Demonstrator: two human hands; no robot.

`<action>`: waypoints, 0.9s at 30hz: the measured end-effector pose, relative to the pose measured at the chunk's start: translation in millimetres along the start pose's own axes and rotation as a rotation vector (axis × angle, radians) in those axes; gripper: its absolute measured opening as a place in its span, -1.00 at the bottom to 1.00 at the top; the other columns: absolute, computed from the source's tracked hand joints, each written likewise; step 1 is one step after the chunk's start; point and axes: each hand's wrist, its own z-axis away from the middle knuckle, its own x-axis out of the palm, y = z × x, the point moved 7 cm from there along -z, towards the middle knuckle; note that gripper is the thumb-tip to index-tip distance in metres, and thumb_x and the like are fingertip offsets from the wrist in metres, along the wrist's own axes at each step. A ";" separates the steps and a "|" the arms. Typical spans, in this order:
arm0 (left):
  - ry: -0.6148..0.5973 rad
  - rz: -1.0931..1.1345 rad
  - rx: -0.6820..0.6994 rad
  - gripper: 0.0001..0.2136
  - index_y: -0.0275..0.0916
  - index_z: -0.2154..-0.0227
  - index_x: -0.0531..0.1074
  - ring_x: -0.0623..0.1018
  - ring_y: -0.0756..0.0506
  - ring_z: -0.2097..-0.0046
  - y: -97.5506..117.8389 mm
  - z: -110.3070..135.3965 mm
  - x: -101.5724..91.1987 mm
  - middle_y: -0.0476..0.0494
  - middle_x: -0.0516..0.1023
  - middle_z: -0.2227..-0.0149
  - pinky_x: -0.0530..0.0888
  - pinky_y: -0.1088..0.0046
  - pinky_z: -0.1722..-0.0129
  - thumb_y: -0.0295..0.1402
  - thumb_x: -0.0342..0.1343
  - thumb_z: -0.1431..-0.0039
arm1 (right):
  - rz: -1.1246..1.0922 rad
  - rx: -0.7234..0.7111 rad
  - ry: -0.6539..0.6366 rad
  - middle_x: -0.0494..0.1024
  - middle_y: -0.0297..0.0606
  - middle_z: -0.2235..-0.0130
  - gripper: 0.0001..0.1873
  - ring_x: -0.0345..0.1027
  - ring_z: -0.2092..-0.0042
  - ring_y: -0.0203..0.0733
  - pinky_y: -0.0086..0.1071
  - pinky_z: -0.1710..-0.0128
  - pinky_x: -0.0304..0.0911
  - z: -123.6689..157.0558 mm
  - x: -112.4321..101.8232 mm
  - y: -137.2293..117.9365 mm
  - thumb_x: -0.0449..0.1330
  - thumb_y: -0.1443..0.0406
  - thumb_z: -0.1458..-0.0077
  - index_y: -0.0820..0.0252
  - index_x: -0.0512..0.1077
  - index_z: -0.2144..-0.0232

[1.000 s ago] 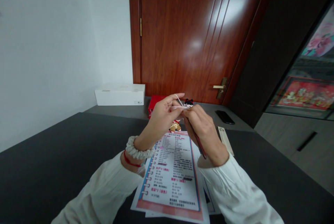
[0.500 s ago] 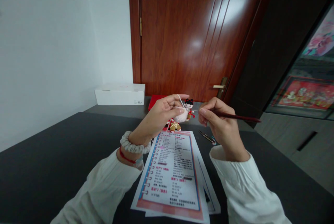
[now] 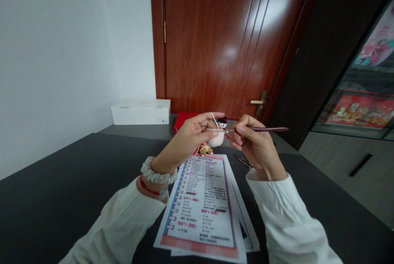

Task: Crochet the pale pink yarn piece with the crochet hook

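Observation:
Between thumb and fingers, my left hand [image 3: 200, 130] pinches a pale pink crochet piece [image 3: 216, 139]. White yarn [image 3: 214, 119] runs over its raised index finger and down beside the palm. My right hand [image 3: 254, 139] is closed around a crochet hook [image 3: 275, 129] with a dark red handle. The hook's thin metal shaft points left, and its tip meets the top edge of the crochet piece; whether it sits inside a stitch is too small to tell. Just behind the piece stands a small doll [image 3: 222, 123] with black hair, partly covered.
Printed pattern sheets [image 3: 203, 198] lie on the dark table [image 3: 76, 182] below my hands. A brown-and-red crochet figure [image 3: 205, 149] sits at their top edge. Small metal tools [image 3: 243, 160] lie to the right. Behind are a red object [image 3: 184, 120] and a white box [image 3: 140, 112].
My right hand has shifted slightly left, bringing the hook closer to level and its handle leftward. The crochet piece has tipped, showing lower and a little to the right under my left thumb.

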 end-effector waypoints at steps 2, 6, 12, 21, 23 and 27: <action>0.006 0.066 -0.017 -0.59 -0.25 -0.02 0.37 0.46 0.02 0.37 0.3 -2.7 2.9 0.02 0.43 0.43 0.37 0.49 0.35 -0.50 0.16 -0.06 | 0.003 -0.022 0.020 0.24 -0.50 0.63 -0.77 0.07 0.61 -0.39 -0.49 0.64 0.01 -3.4 6.3 3.3 0.20 0.28 -0.08 0.12 0.24 0.54; 0.068 0.212 -0.034 -0.59 -0.27 0.01 0.36 0.44 0.05 0.41 2.1 -10.8 5.1 0.04 0.43 0.44 0.35 0.52 0.37 -0.53 0.17 -0.03 | 0.465 -0.300 0.149 0.36 -0.41 0.51 -0.86 0.20 0.50 -0.33 -0.40 0.49 0.16 -1.1 8.5 -9.8 0.17 0.31 -0.13 0.11 0.30 0.47; 0.109 0.382 -0.122 -0.67 -0.31 0.11 0.43 0.43 0.08 0.38 -0.8 -12.1 6.8 0.00 0.43 0.43 0.33 0.56 0.34 -0.57 0.16 -0.01 | 1.044 -0.734 0.048 0.42 -0.30 0.40 -0.84 0.26 0.35 -0.20 -0.28 0.36 0.17 16.1 25.2 -17.1 0.13 0.45 -0.13 0.06 0.36 0.33; -0.002 0.453 -0.204 -0.67 -0.33 0.10 0.44 0.51 0.02 0.32 -8.9 -3.4 -0.3 -0.08 0.52 0.32 0.43 0.50 0.29 -0.63 0.10 -0.03 | 0.301 -0.290 -0.016 0.35 -0.44 0.51 -0.89 0.21 0.52 -0.35 -0.42 0.53 0.13 3.3 -3.0 -13.6 0.22 0.37 -0.10 0.11 0.35 0.42; -0.024 0.409 -0.216 -0.66 -0.32 0.07 0.44 0.52 0.01 0.31 -10.2 -1.4 -1.2 -0.10 0.52 0.29 0.43 0.49 0.28 -0.61 0.10 -0.05 | 0.277 -0.258 -0.049 0.37 -0.44 0.51 -0.90 0.21 0.53 -0.36 -0.44 0.55 0.12 3.9 -6.7 -13.6 0.23 0.38 -0.08 0.12 0.36 0.42; -0.096 0.389 -0.241 -0.64 -0.32 0.05 0.43 0.51 0.01 0.33 -13.3 1.6 0.2 -0.11 0.53 0.28 0.41 0.50 0.31 -0.58 0.13 -0.04 | 0.287 -0.225 -0.089 0.40 -0.41 0.48 -0.91 0.23 0.52 -0.36 -0.44 0.55 0.13 6.7 -10.7 -14.3 0.25 0.40 -0.06 0.13 0.40 0.41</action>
